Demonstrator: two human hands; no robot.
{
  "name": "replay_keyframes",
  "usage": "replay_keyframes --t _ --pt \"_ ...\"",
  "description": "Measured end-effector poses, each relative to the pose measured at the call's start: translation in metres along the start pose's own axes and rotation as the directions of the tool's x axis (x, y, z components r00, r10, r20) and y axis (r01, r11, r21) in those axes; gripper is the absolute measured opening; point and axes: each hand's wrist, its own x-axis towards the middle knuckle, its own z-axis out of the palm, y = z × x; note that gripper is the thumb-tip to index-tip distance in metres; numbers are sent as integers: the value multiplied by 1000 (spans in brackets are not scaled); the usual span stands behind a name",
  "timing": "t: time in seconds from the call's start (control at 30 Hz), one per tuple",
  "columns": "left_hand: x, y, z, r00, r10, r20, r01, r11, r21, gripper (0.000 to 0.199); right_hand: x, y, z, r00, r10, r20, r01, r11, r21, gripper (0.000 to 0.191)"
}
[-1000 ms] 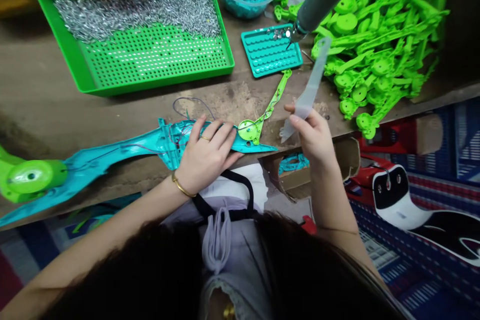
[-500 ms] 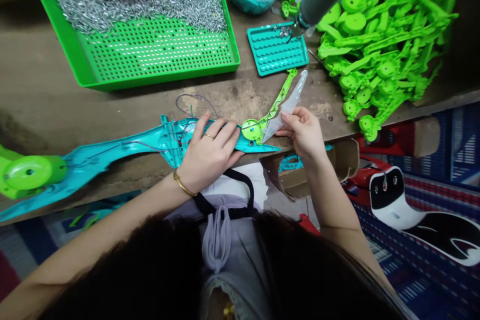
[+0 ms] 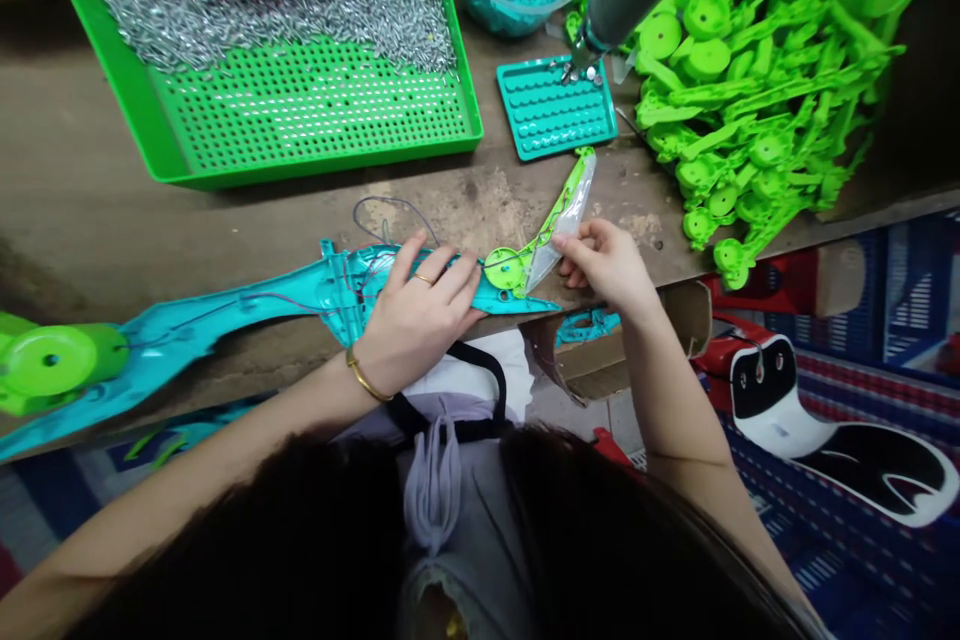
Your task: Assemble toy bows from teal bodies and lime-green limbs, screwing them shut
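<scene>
The teal housing [image 3: 225, 312] is being steadied on the desk [image 3: 465, 190] by the left hand [image 3: 431, 295], laid across it; whether the fingers are being closed around its edges cannot be told. Just beyond the housing's right tip, a translucent strip [image 3: 574, 205] is being pinched between thumb and fingers of the right hand [image 3: 604, 260] and aligned beside a lime arm [image 3: 504, 268]. Beyond the housing, small metal pieces [image 3: 262, 20] are being contained in a green tray [image 3: 322, 160]. Farther right of the housing, piled lime parts [image 3: 750, 70] are being supported.
</scene>
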Motion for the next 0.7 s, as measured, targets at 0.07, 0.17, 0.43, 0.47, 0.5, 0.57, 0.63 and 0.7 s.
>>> replay_keyframes --t 0.07,0.17,0.43,0.47,0.5,0.57,0.63,0.7 --pt "1 3 -5 1000 3 15 -3 1000 25 34 2 -3 -2 1000 21 20 -20 999 -44 28" --pt "6 17 -13 997 -64 38 62 997 46 34 3 -5 -2 999 39 32 -36 996 -84 27" --pt "32 45 10 996 -54 75 62 992 -113 57 7 -1 -10 999 17 43 -9 986 -168 38" --pt "32 43 13 996 -43 84 53 991 -123 53 13 -1 -14 1000 -13 17 16 979 -201 38" --pt "31 41 16 996 -32 85 43 991 -128 49 20 -2 -17 998 -62 -30 54 974 -219 36" --pt "28 37 18 998 -6 68 14 992 -122 45 38 -6 -24 970 -189 -153 157 967 -201 25" --pt "24 35 17 999 23 41 -19 994 -108 44 55 -12 -28 939 -258 -229 231 963 -137 15" --pt "21 33 16 999 46 21 -44 994 -101 43 65 -17 -31 949 -246 -197 234 969 -85 12"
